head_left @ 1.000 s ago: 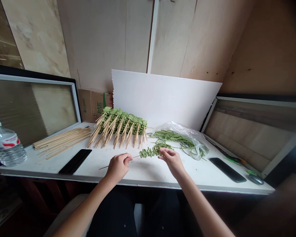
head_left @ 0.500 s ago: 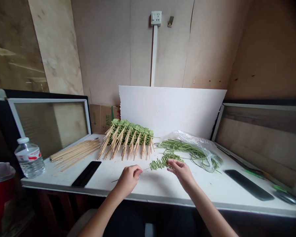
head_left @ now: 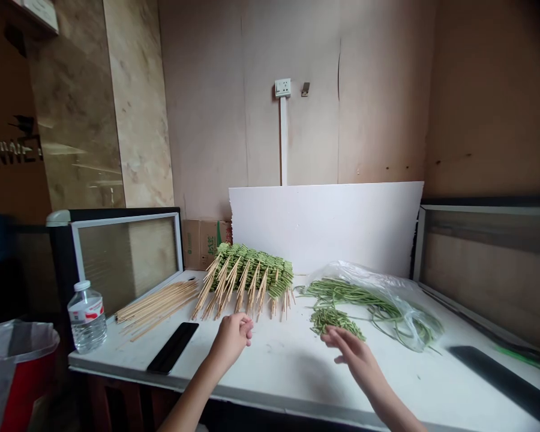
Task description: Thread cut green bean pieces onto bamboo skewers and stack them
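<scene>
My left hand [head_left: 234, 336] hovers over the table in front of the stack of bean skewers [head_left: 256, 264]. Its fingers are curled in and nothing shows in them. Green bean pieces are packed along the skewers, and their bare wooden ends fan toward me. My right hand [head_left: 348, 348] is open, fingers stretched out, at the near edge of a small heap of cut green bean pieces [head_left: 333, 318]. Its fingertips overlap the heap in view; I cannot tell whether they touch it. Behind that heap, long uncut green beans [head_left: 355, 294] lie partly under a clear plastic bag [head_left: 387, 291].
Bare wooden skewers [head_left: 162, 300] lie at the left, near a black phone [head_left: 173, 348] and a water bottle [head_left: 87, 318]. A dark flat object [head_left: 499, 375] lies at the right. A white board [head_left: 324, 228] stands behind; a red bin [head_left: 22, 384] is beside the table.
The skewer of beans between my hands has left them, and beans now show lower at the stack's right front. My right hand has opened. The view has tilted up and turned left.
</scene>
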The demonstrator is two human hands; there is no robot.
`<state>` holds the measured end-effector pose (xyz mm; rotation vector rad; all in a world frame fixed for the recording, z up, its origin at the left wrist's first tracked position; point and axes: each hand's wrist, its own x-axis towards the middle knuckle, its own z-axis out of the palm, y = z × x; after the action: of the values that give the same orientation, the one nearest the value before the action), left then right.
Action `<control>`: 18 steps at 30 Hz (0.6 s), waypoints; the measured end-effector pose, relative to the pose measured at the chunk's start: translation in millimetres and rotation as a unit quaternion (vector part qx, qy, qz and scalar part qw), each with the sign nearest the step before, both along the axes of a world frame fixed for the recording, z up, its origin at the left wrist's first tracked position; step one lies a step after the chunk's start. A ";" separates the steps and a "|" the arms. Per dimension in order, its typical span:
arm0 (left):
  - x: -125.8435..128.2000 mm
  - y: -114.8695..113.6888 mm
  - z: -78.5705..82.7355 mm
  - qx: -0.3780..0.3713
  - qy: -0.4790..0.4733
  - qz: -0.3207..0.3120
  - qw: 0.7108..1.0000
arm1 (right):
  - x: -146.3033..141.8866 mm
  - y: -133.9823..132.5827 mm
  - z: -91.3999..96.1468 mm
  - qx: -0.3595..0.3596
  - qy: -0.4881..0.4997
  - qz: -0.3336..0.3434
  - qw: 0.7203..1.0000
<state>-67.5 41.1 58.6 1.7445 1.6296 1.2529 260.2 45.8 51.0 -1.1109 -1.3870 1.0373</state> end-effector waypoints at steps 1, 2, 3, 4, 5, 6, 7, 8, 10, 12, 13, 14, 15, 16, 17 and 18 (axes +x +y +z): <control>-5.2 4.8 3.6 0.000 -0.001 0.002 1.000 | 2.5 -5.6 -7.9 0.019 -0.025 0.002 1.000; -10.6 10.1 7.8 -0.002 -0.001 0.008 1.000 | 5.5 -10.7 -15.9 0.036 -0.046 -0.005 0.998; -16.1 16.0 12.5 -0.003 0.000 0.018 1.000 | 8.9 -14.8 -23.2 0.055 -0.057 -0.018 0.997; -21.4 22.5 17.6 -0.003 0.002 0.026 1.000 | 12.5 -17.8 -29.3 0.071 -0.059 -0.033 0.995; -26.2 29.5 23.0 -0.004 0.004 0.035 0.999 | 16.1 -19.6 -34.0 0.082 -0.056 -0.046 0.994; -30.4 37.1 28.6 -0.007 0.007 0.045 0.999 | 19.6 -20.4 -36.9 0.090 -0.050 -0.054 0.993; -33.9 45.0 34.3 -0.012 0.009 0.056 0.998 | 22.8 -20.6 -38.2 0.095 -0.047 -0.056 0.993; -36.8 53.2 40.0 -0.018 0.014 0.066 0.998 | 25.8 -20.5 -38.1 0.097 -0.048 -0.053 0.993; -41.1 69.7 51.3 -0.031 0.027 0.086 0.995 | 30.7 -20.6 -35.2 0.096 -0.057 -0.036 0.993; -44.6 85.9 62.3 -0.041 0.050 0.101 0.993 | 34.7 -22.4 -31.6 0.093 -0.058 -0.021 0.994; -46.3 93.9 67.7 -0.046 0.066 0.110 0.991 | 36.7 -23.8 -30.7 0.091 -0.057 -0.017 0.994; -48.1 101.8 73.1 -0.051 0.084 0.120 0.988 | 38.6 -25.5 -30.4 0.092 -0.058 -0.015 0.994; -49.8 109.7 78.5 -0.055 0.104 0.130 0.985 | 40.7 -27.1 -30.9 0.095 -0.058 -0.014 0.994; -51.4 117.7 83.7 -0.057 0.125 0.142 0.980 | 42.8 -28.5 -32.0 0.100 -0.059 -0.013 0.993; -52.6 125.8 88.7 -0.057 0.148 0.151 0.976 | 44.9 -29.8 -33.4 0.105 -0.060 -0.011 0.993; -53.4 133.9 93.3 -0.058 0.171 0.160 0.970 | 47.0 -30.8 -34.8 0.109 -0.060 -0.009 0.992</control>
<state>-120.8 175.0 151.9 1.7452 2.2076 0.9981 307.2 15.0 16.2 -1.0356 -1.5435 0.7948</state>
